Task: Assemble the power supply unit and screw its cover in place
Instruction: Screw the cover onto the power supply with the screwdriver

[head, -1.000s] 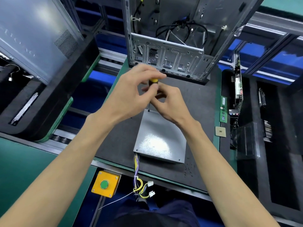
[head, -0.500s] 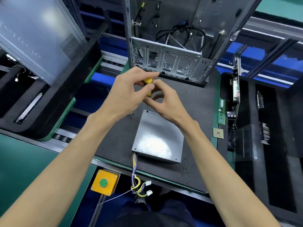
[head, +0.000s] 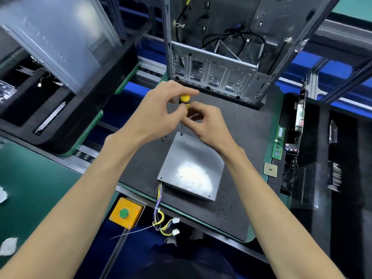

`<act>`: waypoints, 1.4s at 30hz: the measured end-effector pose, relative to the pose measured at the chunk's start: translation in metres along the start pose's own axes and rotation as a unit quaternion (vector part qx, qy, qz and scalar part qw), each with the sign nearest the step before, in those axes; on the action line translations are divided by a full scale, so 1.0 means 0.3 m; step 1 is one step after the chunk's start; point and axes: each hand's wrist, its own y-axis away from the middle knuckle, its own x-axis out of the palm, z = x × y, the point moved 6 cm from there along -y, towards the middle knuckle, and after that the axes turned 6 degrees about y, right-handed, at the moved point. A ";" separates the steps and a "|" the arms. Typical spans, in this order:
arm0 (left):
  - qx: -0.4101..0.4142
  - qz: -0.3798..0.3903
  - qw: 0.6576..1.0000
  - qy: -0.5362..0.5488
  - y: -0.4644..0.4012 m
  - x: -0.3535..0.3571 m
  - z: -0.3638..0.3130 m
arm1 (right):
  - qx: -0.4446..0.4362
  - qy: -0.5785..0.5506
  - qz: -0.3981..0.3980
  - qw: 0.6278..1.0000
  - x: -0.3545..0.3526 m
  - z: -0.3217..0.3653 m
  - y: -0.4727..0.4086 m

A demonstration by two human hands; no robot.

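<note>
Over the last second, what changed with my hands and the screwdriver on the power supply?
Little changed. Both the left hand and right hand kept gripping the yellow-handled screwdriver, its tip staying at the far-left corner of the power supply cover; only the fingers shifted round the handle. The cover and wire bundle stayed put.

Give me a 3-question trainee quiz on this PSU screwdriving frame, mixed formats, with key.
1. True or false: the screwdriver stands roughly upright with its tip at the far left corner of the power supply unit.
2. Multiple choice: the wire bundle leaves the unit at
A) the far edge, towards the computer case
B) the near left corner, hanging over the mat edge
C) the right side, beside the loose chip
3. Fill in: the yellow box at the bench edge carries a ____ button.

Key
1. True; the left hand and right hand both hold it.
2. B
3. green
</note>
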 end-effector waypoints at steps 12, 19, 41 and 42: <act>-0.035 -0.004 0.999 0.039 0.006 -0.025 0.009 | 0.005 -0.033 -0.008 0.999 0.004 -0.012 -0.018; -0.009 0.016 0.998 0.066 -0.025 -0.035 0.045 | 0.003 -0.044 -0.023 0.999 0.030 0.024 -0.014; -0.142 0.115 0.974 -0.136 0.038 0.172 0.664 | 0.088 -0.051 -0.205 0.973 0.108 -0.007 0.023; -0.134 0.118 0.973 -0.144 0.035 0.175 0.666 | 0.091 -0.064 -0.202 0.973 0.116 -0.013 0.021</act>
